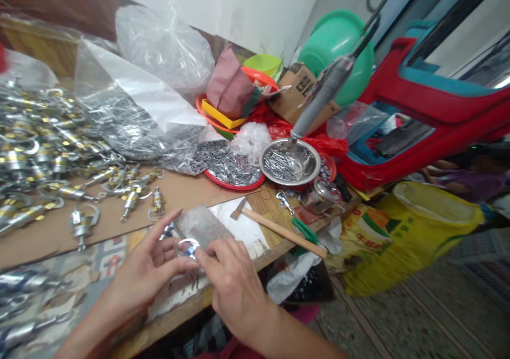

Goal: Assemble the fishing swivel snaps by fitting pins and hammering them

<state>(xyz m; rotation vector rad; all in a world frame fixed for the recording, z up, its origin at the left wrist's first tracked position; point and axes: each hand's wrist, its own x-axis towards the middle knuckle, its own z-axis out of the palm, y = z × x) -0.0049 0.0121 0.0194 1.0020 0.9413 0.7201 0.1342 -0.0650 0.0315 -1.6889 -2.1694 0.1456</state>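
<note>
Near the bench's front edge, my left hand (157, 258) holds a small metal fitting (190, 248) with a curved silver hook and a blue band, its thumb beneath the piece. The fingers of my right hand (235, 279) are bent against the right side of the same fitting. Just behind both hands lies a grey metal block (204, 225) on white paper (251, 235). A hammer (285, 231) with a wooden handle rests to the right of the block. Past the hammer are a similar small fitting (285, 202) and a green-handled tool (305, 230).
Many metal fittings (35, 152) are heaped on cardboard at the left. A steel bowl (290, 181) of pins and a red tray (235, 186) of small parts stand behind. A grey power tool (324, 96) hangs above the bowl. A person (474, 181) is at the far right.
</note>
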